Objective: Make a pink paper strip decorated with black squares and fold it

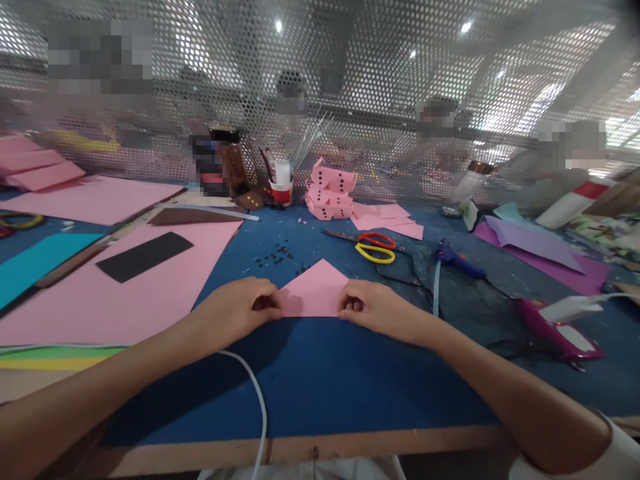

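A pink sheet of paper [316, 293], folded to a triangle with its peak pointing away from me, lies on the blue table. My left hand [250, 303] pinches its left corner, thumb and fingertips together. At the right corner my right hand [373, 303] pinches the paper the same way. Just behind the triangle are red-and-yellow-handled scissors [375, 248] and scattered small black dots [280, 255]. Beyond them stands a pink folded paper piece with black dots [330, 193], beside several loose pink paper pieces [390, 219].
Large pink sheets [165, 300] with a black paper strip [145, 256] lie at left. On the right are a blue glue gun [457, 260], a magenta power strip [560, 330] and purple paper [545, 247]. A red-and-white cup [281, 190] stands by the perforated screen [370, 87]. A white cable [257, 393] crosses the front edge.
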A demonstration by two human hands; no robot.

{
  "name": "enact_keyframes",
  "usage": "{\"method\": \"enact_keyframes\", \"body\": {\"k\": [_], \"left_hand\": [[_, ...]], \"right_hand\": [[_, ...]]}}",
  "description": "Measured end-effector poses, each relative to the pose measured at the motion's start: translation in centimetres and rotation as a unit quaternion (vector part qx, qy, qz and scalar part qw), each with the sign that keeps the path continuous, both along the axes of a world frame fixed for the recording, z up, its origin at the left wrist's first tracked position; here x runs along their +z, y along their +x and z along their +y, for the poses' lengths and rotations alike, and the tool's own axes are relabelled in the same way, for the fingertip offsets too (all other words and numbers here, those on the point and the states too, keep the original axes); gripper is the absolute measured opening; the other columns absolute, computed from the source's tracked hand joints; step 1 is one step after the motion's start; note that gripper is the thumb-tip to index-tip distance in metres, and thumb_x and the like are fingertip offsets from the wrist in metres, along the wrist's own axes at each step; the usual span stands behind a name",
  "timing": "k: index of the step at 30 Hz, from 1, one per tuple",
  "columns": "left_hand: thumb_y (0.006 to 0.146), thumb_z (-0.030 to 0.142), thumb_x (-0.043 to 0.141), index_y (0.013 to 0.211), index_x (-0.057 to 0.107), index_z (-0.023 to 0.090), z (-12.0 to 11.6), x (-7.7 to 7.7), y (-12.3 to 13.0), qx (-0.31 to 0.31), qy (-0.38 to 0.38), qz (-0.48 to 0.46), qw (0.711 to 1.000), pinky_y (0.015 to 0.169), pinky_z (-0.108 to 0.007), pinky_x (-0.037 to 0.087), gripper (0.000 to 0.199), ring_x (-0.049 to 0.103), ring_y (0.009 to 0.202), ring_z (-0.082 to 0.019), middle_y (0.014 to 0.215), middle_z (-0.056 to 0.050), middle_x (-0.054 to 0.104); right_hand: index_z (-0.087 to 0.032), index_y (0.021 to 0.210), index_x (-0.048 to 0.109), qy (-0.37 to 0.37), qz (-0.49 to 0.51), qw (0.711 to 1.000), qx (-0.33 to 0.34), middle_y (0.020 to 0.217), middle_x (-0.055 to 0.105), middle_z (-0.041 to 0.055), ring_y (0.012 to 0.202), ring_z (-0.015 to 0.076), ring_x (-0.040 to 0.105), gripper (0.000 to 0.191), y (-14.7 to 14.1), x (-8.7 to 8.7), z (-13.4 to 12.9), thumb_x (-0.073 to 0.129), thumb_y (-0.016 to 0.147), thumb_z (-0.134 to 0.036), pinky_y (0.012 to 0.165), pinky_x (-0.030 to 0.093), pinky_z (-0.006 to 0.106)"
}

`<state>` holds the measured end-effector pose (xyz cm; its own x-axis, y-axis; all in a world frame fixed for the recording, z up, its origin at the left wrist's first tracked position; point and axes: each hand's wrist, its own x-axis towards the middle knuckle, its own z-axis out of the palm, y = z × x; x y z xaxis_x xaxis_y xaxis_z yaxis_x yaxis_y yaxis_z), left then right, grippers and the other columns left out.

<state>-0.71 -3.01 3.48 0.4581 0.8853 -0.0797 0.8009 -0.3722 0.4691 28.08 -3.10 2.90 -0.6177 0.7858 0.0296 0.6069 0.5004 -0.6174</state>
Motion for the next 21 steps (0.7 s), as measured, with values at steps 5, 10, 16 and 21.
{"method": "enact_keyframes", "body": {"k": [5, 10, 16, 21], "left_hand": [[0.083, 0.043, 0.061, 0.084, 0.071, 0.025, 0.3, 0.6, -0.9, 0.010, -0.025, 0.018, 0.999, 0.073, -0.030, 0.041, 0.020, 0.062, 0.084, -0.020, 0.088, 0.001, 0.070], [0.081, 0.043, 0.061, 0.084, 0.071, 0.025, 0.6, 0.9, -1.2, 0.017, -0.030, 0.040, 0.999, 0.072, -0.030, 0.041, 0.021, 0.062, 0.082, -0.021, 0.086, 0.000, 0.070], [0.082, 0.045, 0.060, 0.080, 0.070, 0.025, 0.7, 1.2, -1.5, 0.005, -0.025, 0.065, 0.998, 0.071, -0.029, 0.039, 0.022, 0.061, 0.083, -0.021, 0.084, 0.000, 0.069], [0.084, 0.043, 0.058, 0.079, 0.069, 0.024, 1.0, 1.4, -2.0, -0.024, -0.020, 0.071, 0.997, 0.073, -0.028, 0.038, 0.022, 0.059, 0.088, -0.020, 0.087, 0.000, 0.069]], "right_hand": [[-0.020, 0.089, 0.065, -0.003, -0.004, 1.000, -0.002, 0.087, 0.065, -0.0015, 0.074, 0.0112, 0.057, 0.004, 0.0, 0.0, 0.1, 0.064, 0.086, -0.018, 0.069, 0.043, 0.024], [-0.020, 0.090, 0.065, -0.009, -0.003, 1.000, 0.000, 0.087, 0.064, -0.0023, 0.074, 0.0105, 0.057, 0.004, -0.1, 0.0, 0.0, 0.063, 0.086, -0.018, 0.070, 0.043, 0.023], [-0.020, 0.089, 0.065, -0.011, -0.002, 1.000, -0.004, 0.087, 0.064, -0.0014, 0.075, 0.0112, 0.057, 0.003, -0.2, 0.2, -0.1, 0.063, 0.087, -0.019, 0.070, 0.044, 0.024], [-0.019, 0.090, 0.065, -0.016, -0.004, 1.000, -0.002, 0.088, 0.065, -0.0007, 0.075, 0.0116, 0.058, 0.005, -0.2, 0.3, 0.0, 0.063, 0.086, -0.017, 0.070, 0.044, 0.024]]}}
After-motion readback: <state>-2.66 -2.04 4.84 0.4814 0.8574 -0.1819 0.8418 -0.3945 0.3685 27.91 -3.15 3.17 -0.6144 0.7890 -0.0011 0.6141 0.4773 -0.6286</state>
